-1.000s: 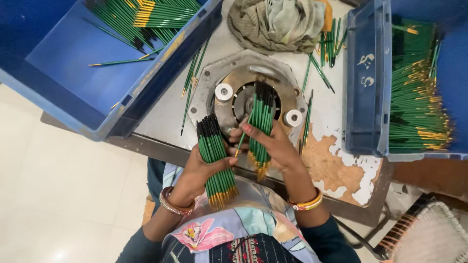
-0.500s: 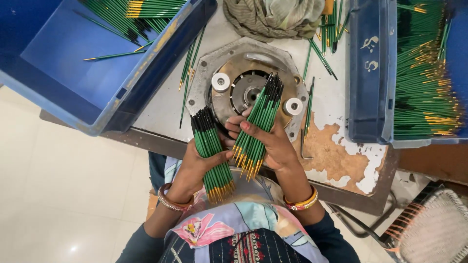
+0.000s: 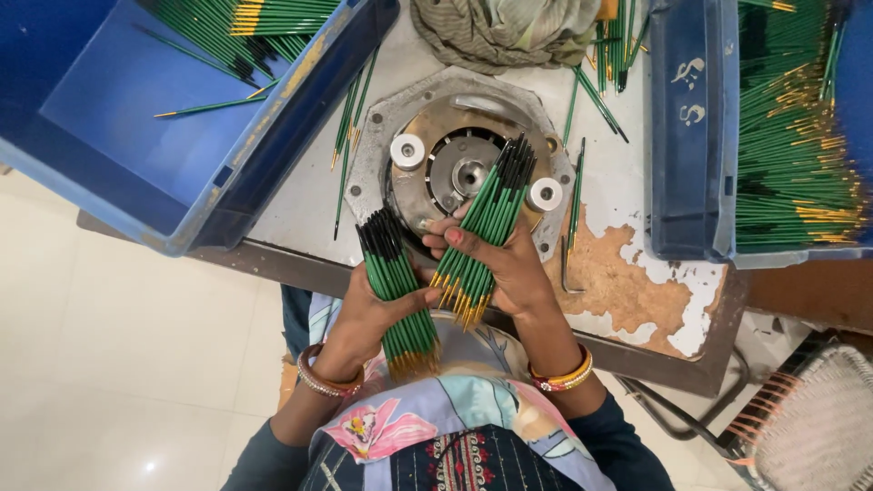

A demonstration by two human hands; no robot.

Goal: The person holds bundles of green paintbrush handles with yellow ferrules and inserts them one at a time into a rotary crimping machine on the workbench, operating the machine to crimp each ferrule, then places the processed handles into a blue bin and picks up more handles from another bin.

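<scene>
My left hand (image 3: 371, 314) grips a thick bundle of green pencils (image 3: 397, 289) with black tips pointing away from me and gold ends toward my lap. A second, looser bundle of green pencils (image 3: 486, 227) sits in my right hand (image 3: 509, 268), tilted up to the right so its black tips lie over the round metal machine plate (image 3: 459, 155). The two hands touch at the table's near edge. Two white rollers (image 3: 407, 151) stand on the plate.
A blue crate (image 3: 173, 118) at the left holds a few green pencils. Another blue crate (image 3: 696, 136) at the right is packed with many. Loose pencils (image 3: 350, 127) lie around the plate. A crumpled cloth (image 3: 505, 32) lies at the back. The worn table (image 3: 637, 273) has peeling paint.
My right hand has drawn its bundle back from the machine plate toward me and tilted it. The left hand with its bundle has barely moved.
</scene>
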